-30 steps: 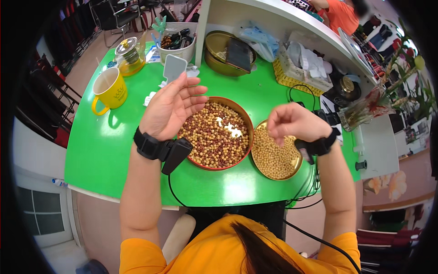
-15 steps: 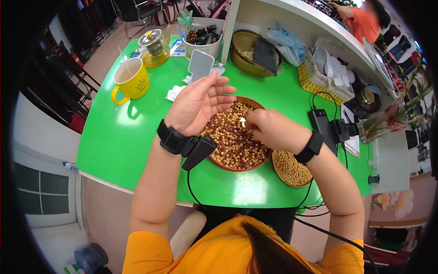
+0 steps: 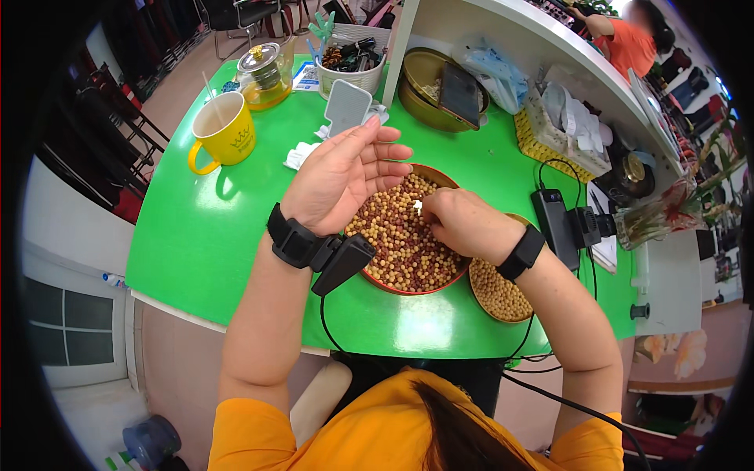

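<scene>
A round red bowl (image 3: 410,292) of mixed pale and reddish-brown beans (image 3: 404,247) stands on the green table. Over its left rim is my left hand (image 3: 342,174), palm turned inward, fingers stretched out and slightly curved, with nothing visible in it. My right hand (image 3: 465,224) is above the bowl's right side, its fingers curled and pinched together, pointing down at the beans. What they hold, if anything, is hidden. A small white patch (image 3: 418,206) shows beside those fingertips. Partly under my right wrist is a second, smaller bowl with only pale beans (image 3: 495,286).
Farther left stand a yellow mug (image 3: 225,133) with a stirrer and a glass teapot (image 3: 263,78). Behind the bowl are a phone (image 3: 347,107) and crumpled tissue (image 3: 300,155). An olive basin (image 3: 420,98) and a yellow-white basket (image 3: 550,145) line the partition. Black cables (image 3: 595,302) run at right.
Both hands keep nearly the same pose over the bowl. The right wrist has shifted slightly toward me, and the whole view has moved a little.
</scene>
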Available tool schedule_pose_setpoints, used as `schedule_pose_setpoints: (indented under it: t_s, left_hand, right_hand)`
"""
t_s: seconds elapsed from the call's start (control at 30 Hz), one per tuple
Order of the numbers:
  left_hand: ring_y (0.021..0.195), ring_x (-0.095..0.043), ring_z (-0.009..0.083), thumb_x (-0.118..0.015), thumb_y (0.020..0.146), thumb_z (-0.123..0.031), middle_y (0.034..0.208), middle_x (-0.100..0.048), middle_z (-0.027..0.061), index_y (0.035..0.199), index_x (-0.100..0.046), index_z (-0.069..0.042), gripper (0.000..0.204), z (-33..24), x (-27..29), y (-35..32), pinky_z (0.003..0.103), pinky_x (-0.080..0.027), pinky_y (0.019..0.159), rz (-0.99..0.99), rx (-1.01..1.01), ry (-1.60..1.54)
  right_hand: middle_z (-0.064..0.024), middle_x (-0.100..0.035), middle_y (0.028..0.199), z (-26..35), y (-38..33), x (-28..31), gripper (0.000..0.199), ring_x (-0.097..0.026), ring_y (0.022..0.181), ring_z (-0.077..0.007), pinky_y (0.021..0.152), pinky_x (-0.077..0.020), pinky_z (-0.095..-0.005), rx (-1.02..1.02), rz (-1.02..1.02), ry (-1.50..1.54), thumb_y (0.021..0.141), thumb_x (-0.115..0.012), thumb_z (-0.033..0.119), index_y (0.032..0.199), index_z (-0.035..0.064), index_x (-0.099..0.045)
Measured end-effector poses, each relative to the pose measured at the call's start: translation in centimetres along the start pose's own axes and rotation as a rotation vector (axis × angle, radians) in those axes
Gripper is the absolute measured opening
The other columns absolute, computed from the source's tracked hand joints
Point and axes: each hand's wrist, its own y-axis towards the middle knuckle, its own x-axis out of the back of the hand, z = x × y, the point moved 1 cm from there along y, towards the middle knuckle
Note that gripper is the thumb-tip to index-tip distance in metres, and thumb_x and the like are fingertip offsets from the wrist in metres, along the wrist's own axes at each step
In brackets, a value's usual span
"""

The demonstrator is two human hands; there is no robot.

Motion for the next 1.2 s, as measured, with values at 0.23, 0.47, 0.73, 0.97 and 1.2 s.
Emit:
schedule_pose_setpoints:
  t_s: [0.23,0.47,0.73,0.97,1.2]
  left_hand:
    - [0.09,-0.06,0.021,-0.048,0.096,-0.033,0.097,-0.062,0.0109,0.108,-0.056,-0.002,0.034,0.0,-0.1,0.2,0.033,-0.049,0.082,0.034,-0.003,0.001]
    - [0.088,-0.06,0.0213,-0.046,0.097,-0.032,0.095,-0.063,0.0102,0.105,-0.057,-0.003,0.032,0.6,0.5,0.1,0.034,-0.05,0.08,0.017,0.011,-0.011]
    - [0.086,-0.061,0.0214,-0.046,0.097,-0.032,0.094,-0.063,0.0097,0.104,-0.056,-0.004,0.031,0.4,0.3,0.0,0.033,-0.05,0.079,0.02,-0.004,-0.016]
    - [0.086,-0.062,0.0217,-0.049,0.096,-0.031,0.094,-0.063,0.0105,0.105,-0.056,-0.003,0.031,0.4,0.0,-0.1,0.033,-0.05,0.078,-0.038,-0.002,-0.019]
    - [0.086,-0.062,0.0211,-0.052,0.094,-0.031,0.095,-0.063,0.0115,0.105,-0.055,-0.003,0.031,0.2,0.3,0.0,0.033,-0.051,0.078,-0.033,-0.013,-0.017]
  right_hand:
    - [-0.0209,-0.062,0.079,0.4,-0.2,-1.1,0.009,-0.062,0.077,-0.0355,0.072,-0.0498,-0.0417,0.009,-0.052,-0.088,0.068,-0.057,0.001,0.075,-0.0025,-0.062]
    - [-0.0217,-0.061,0.077,1.0,-0.5,-1.6,0.007,-0.062,0.076,-0.0356,0.07,-0.051,-0.0412,0.035,-0.147,-0.131,0.067,-0.057,0.001,0.069,-0.0031,-0.061]
    - [-0.02,-0.06,0.08,1.7,-2.1,0.5,0.008,-0.061,0.078,-0.0359,0.07,-0.0495,-0.0432,0.05,-0.288,-0.039,0.072,-0.054,0.004,0.078,-0.0011,-0.058]
    - [-0.0214,-0.061,0.087,-0.3,-8.4,6.9,0.015,-0.059,0.082,-0.04,0.072,-0.0477,-0.0449,-0.105,0.103,-0.026,0.076,-0.054,0.008,0.084,-0.004,-0.058]
    - [-0.0228,-0.059,0.102,0.8,-3.5,3.1,0.028,-0.058,0.094,-0.0372,0.081,-0.0465,-0.0406,-0.077,-0.197,0.06,0.08,-0.049,0.002,0.105,-0.0046,-0.058]
